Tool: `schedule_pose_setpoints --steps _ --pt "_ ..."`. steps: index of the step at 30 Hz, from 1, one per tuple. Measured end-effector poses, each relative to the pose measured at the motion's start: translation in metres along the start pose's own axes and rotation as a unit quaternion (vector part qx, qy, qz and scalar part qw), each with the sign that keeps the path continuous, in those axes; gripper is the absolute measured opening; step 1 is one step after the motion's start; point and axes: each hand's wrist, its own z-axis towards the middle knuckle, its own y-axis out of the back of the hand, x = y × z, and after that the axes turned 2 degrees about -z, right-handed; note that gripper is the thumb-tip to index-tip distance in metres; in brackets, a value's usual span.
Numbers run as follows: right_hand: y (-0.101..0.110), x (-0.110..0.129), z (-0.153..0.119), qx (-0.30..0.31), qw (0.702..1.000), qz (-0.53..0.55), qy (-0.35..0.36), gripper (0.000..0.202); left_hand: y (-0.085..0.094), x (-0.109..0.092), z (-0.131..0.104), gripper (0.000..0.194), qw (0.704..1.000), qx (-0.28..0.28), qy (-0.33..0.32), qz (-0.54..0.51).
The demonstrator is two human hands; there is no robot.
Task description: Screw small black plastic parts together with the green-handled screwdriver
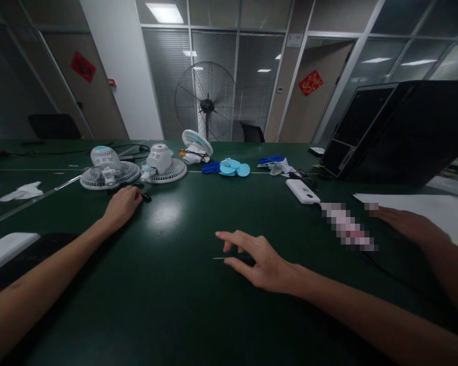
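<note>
On the green table (168, 284) my right hand (257, 256) is around a thin screwdriver (219, 258), whose metal shaft points left past my thumb; its dark handle lies partly under my fingers. My index finger is stretched out. Further up and left, my left hand (124, 206) rests by a small black object (146, 197), in front of a white fan (109, 175) lying face down. What its fingers hold, if anything, is hidden. A second white fan (163, 170) lies just to the right of it.
Behind stand a third small fan (196, 145), light blue fan blades (232, 168) and gloves (277, 163). A white power bank (302, 191) lies at the right, near another person's hand (412, 223) and a large black case (397, 132). A white box (9, 249) is at the left.
</note>
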Motion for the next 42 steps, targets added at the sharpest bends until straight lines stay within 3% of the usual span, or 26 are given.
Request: schedule_pose_setpoints --steps 5,9,15,19,24,33,38,42 --pt "-0.006 0.001 0.003 0.008 1.000 -0.003 0.028 0.059 0.001 -0.004 0.000 0.039 0.995 -0.058 0.074 -0.032" --pt "-0.007 0.001 0.005 0.008 1.000 -0.012 0.019 0.057 0.002 -0.020 -0.001 0.041 0.993 -0.099 0.037 -0.046" --pt "-0.008 0.000 0.004 0.009 1.000 -0.019 0.011 0.056 -0.004 -0.036 0.000 0.043 0.999 -0.023 -0.016 0.015" --pt "-0.009 0.000 0.004 0.009 1.000 -0.019 0.017 0.055 -0.004 -0.033 0.001 0.044 0.999 -0.014 -0.029 0.036" --pt "-0.009 0.000 0.005 0.002 0.999 -0.021 0.030 0.055 -0.003 -0.033 -0.002 0.046 0.996 -0.074 -0.024 0.046" --pt "-0.008 0.000 0.005 0.009 0.999 -0.031 0.035 0.051 -0.001 -0.022 -0.003 0.044 0.985 -0.144 0.015 -0.092" --pt "-0.007 0.003 0.005 0.010 0.999 -0.020 0.033 0.049 -0.003 -0.009 0.003 0.041 0.972 -0.124 0.062 -0.189" --pt "-0.006 0.003 0.006 0.011 0.999 -0.009 0.032 0.048 0.002 -0.001 0.008 0.048 0.974 -0.094 0.041 -0.203"
